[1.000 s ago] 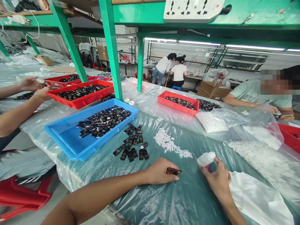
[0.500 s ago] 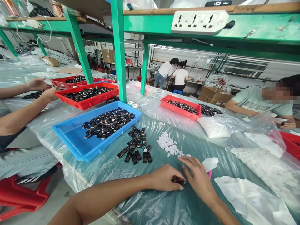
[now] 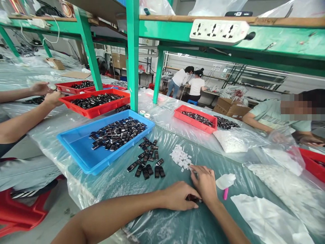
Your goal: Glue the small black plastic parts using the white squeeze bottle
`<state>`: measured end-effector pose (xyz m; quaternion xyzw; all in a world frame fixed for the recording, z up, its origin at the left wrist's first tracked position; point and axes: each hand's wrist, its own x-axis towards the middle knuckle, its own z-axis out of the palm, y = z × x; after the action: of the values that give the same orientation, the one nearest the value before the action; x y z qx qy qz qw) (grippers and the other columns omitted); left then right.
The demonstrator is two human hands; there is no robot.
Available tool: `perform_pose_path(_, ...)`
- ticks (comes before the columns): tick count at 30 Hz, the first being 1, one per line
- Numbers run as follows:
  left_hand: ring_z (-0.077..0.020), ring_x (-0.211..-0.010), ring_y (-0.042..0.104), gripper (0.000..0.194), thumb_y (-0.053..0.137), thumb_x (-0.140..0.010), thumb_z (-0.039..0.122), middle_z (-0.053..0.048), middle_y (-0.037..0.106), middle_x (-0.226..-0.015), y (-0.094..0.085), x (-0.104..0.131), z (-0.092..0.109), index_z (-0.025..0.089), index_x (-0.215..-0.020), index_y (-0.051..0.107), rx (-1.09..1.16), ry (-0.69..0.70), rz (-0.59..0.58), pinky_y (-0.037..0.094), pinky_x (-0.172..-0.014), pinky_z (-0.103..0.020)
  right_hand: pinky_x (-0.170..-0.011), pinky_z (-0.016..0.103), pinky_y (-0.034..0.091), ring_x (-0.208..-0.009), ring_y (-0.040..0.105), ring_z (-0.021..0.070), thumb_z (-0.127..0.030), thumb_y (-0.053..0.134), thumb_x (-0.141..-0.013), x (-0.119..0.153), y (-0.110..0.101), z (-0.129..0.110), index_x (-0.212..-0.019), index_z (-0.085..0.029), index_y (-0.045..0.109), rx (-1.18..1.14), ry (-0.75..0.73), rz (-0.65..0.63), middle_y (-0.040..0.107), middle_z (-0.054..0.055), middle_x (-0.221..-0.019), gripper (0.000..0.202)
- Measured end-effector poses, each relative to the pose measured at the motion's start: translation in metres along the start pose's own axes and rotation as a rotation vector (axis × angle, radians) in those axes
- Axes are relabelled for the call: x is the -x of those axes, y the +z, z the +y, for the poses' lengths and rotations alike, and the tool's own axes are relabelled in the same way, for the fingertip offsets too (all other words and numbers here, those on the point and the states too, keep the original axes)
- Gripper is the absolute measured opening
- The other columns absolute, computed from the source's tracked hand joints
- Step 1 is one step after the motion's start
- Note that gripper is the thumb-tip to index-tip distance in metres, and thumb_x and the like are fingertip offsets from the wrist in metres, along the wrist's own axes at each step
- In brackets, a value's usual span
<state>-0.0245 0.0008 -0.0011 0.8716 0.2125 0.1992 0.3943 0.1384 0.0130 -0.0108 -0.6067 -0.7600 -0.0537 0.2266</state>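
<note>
My left hand (image 3: 180,196) is closed around a small black casing (image 3: 191,197), mostly hidden by the fingers, low over the plastic-covered table. Just right of it, my right hand (image 3: 205,183) stretches its fingers forward, slightly apart, with the tips at the near edge of a pile of small white plastic pieces (image 3: 179,156). I make out nothing held in it. Several loose black casings (image 3: 148,157) lie left of that pile. Behind them, a blue tray (image 3: 76,142) holds a heap of similar black casings (image 3: 119,132).
Right of my hands lie a small translucent bottle (image 3: 225,181) with a pink part (image 3: 225,193) and a white sheet (image 3: 266,217). Bags of white pieces (image 3: 231,140) and red trays (image 3: 177,115) stand farther off. A green post (image 3: 132,61) rises behind the blue tray. Co-workers sit left and right.
My right hand has moved from beside the black casing forward and left to the white pile, uncovering the pink part by the bottle. The left hand stays nearly in place.
</note>
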Motion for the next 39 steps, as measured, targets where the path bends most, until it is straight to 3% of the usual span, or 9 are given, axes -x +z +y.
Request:
perform_pose_path(4,-0.0151,-0.075,0.063,0.026,0.06,-0.079,0.027,-0.003,0.069,-0.086,0.001,-0.001,-0.003,0.018,-0.102,0.066,-0.019,0.0,-0.005,0.04,-0.062,-0.019,-0.079,0.039,0.034,-0.094,0.052,0.0232,-0.019,0.041,-0.086,0.012,-0.005,0.006,-0.108,-0.022,0.062,-0.065,-0.01,-0.023,0.064,0.005,-0.099,0.03)
perform_pose_path(12,-0.0151,-0.076,0.062,0.026,0.062,-0.076,0.024,-0.002,0.069,-0.087,0.001,-0.001,-0.001,0.019,-0.101,0.067,0.042,-0.041,-0.007,0.041,-0.065,-0.019,-0.081,0.042,0.036,-0.09,0.054,0.0251,-0.026,0.047,-0.084,0.028,-0.011,0.002,-0.091,-0.024,0.066,-0.279,0.022,-0.07,0.065,0.005,-0.089,0.02)
perform_pose_path(19,-0.0161,-0.073,0.059,0.03,0.06,-0.078,0.033,-0.005,0.068,-0.086,0.0,-0.003,-0.001,0.014,-0.1,0.067,0.343,-0.134,0.037,0.043,-0.064,-0.021,-0.079,0.036,0.047,-0.096,0.059,0.0231,-0.035,0.048,-0.085,0.046,-0.024,0.006,-0.105,-0.022,0.063,-0.574,0.296,0.051,0.065,0.007,-0.104,0.028)
perform_pose_path(24,-0.0147,-0.067,0.057,0.042,0.058,-0.078,0.045,-0.006,0.064,-0.074,0.0,-0.008,-0.002,0.009,-0.097,0.066,0.588,-0.16,0.029,0.044,-0.063,-0.023,-0.076,0.033,0.052,-0.083,0.066,0.0209,-0.039,0.055,-0.081,0.065,-0.027,-0.002,-0.099,-0.019,0.067,-0.82,0.465,0.128,0.07,0.007,-0.095,0.029)
perform_pose_path(28,-0.0133,-0.065,0.055,0.046,0.057,-0.076,0.053,-0.005,0.059,-0.072,-0.001,-0.009,0.0,0.009,-0.088,0.064,0.652,-0.159,0.024,0.045,-0.065,-0.024,-0.081,0.034,0.05,-0.088,0.065,0.023,-0.038,0.066,-0.073,0.067,-0.027,-0.012,-0.093,-0.021,0.07,-1.031,0.595,0.14,0.071,0.005,-0.095,0.026)
perform_pose_path(34,-0.0107,-0.061,0.049,0.045,0.051,-0.079,0.055,-0.001,0.049,-0.063,-0.005,-0.008,0.003,0.01,-0.075,0.058,0.595,-0.13,0.032,0.04,-0.058,-0.02,-0.086,0.038,0.048,-0.094,0.064,0.0252,-0.038,0.067,-0.071,0.07,-0.025,-0.015,-0.094,-0.023,0.071,-0.989,0.615,0.159,0.07,0.005,-0.098,0.028)
perform_pose_path(39,-0.0094,-0.059,0.047,0.046,0.049,-0.08,0.056,0.0,0.049,-0.063,-0.006,-0.008,0.003,0.012,-0.071,0.054,0.61,-0.117,0.001,0.038,-0.057,-0.019,-0.095,0.041,0.042,-0.108,0.057,0.0264,-0.039,0.063,-0.075,0.074,-0.025,-0.019,-0.103,-0.026,0.069,-0.989,0.623,0.123,0.066,0.002,-0.108,0.031)
